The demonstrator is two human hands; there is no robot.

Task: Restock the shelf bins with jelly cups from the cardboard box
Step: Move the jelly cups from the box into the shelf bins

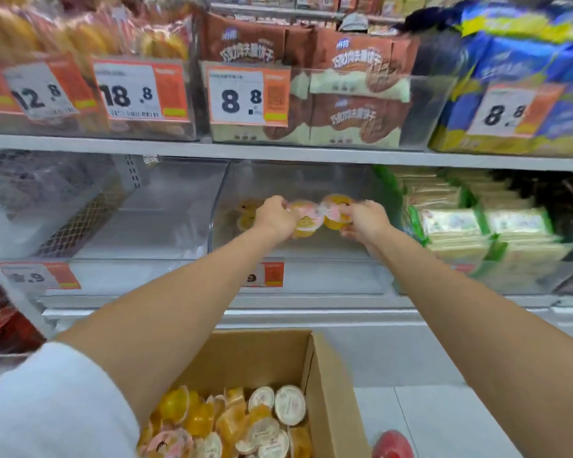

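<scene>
Both arms reach into a clear plastic shelf bin [311, 285] in the middle of the lower shelf. My left hand [275, 216] grips an orange jelly cup [308, 219] with a pink-white lid. My right hand [366, 221] grips a second orange jelly cup [334, 208] right beside the first. Both cups are above the bin floor. A few more jelly cups [247, 213] lie at the bin's back left. Below, an open cardboard box [331, 391] holds several jelly cups [245, 421], yellow-orange with white or pink lids.
An empty clear bin [139, 233] stands to the left, and green-white packets [477, 236] fill the bin to the right. The upper shelf [278, 152] carries snack bags with price tags. A red round object [392, 444] sits on the floor right of the box.
</scene>
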